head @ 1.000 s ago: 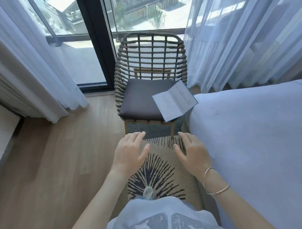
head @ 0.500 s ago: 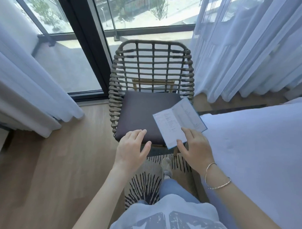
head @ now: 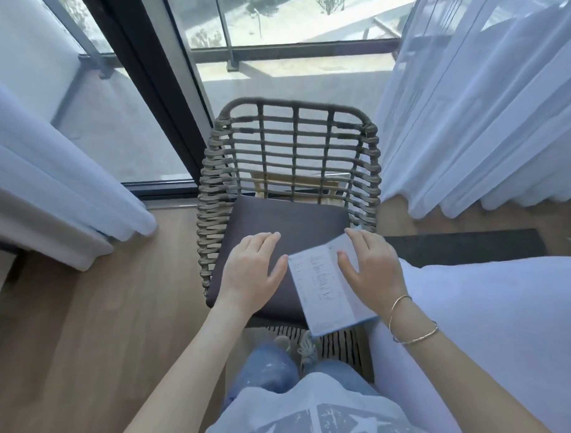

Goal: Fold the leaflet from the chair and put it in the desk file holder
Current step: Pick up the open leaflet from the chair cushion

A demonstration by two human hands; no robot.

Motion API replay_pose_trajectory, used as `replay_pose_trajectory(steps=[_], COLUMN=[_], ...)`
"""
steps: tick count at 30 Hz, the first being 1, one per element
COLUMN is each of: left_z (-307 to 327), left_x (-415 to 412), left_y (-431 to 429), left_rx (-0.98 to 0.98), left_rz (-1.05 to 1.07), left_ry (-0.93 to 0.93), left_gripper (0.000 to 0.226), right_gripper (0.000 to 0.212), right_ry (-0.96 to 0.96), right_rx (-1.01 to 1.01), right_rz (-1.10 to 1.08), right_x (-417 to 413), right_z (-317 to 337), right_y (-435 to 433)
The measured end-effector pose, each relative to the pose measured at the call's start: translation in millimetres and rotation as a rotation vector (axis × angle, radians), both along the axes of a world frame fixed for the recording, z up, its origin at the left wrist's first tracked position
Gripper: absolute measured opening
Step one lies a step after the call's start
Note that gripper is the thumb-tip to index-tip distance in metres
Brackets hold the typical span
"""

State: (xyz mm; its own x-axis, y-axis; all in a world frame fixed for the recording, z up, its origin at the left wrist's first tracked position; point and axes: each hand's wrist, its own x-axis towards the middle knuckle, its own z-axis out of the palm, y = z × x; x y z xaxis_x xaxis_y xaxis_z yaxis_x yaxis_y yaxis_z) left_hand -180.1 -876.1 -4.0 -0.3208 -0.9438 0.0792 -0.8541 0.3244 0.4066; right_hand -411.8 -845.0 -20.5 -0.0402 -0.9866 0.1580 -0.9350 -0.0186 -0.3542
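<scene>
The leaflet (head: 325,287) is a pale sheet with small dark print, opened out flat with one crease running lengthwise down its middle. It lies on the dark seat cushion (head: 278,223) of the woven chair (head: 291,145), at the cushion's 4 o'clock corner, and its near end juts past the seat's front edge over the striped rug (head: 343,344).

The right hand (head: 373,271) lies over the leaflet's right half, fingers spread and loose, thumb on the paper near the crease; nothing is pinched. Whether the palm presses the sheet I cannot tell. The left hand (head: 253,272) hovers flat over the cushion at the leaflet's 9 o'clock, fingers together and thumb out, its thumb tip just beside the paper's left edge, holding nothing.

The chair's woven sides rise at 9 and 3 o'clock and its back at 12, so the seat opens only toward 6. A white bed (head: 491,322) crowds the chair at 4 o'clock. Bare wooden floor (head: 103,320) lies open at 8 o'clock. Sheer curtains (head: 468,112) hang at 10 and 2 o'clock.
</scene>
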Motion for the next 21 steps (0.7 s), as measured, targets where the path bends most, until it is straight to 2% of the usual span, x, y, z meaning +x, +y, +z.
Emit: replay_pose_trajectory(steps=[5,11,21], left_z=[-22,-57,-200], left_x=[-6,-16,-47], left_y=[-22,-52,-77], left_rx=[0.067,0.102,0.230], left_rz=[-0.057,-0.071,-0.079], left_ry=[-0.013,0.006,0.000], left_gripper=[0.043,0.046,0.046], right_gripper=[0.052,0.039,0.043], right_ry=[0.001,0.011,0.045], right_rx=[0.077,0.108,0.201], right_rz=[-0.023,-0.078,-0.101], right_x=[-9,-34,-67], right_z=[-25,-63,-198], right_y=[-17,-33,-59])
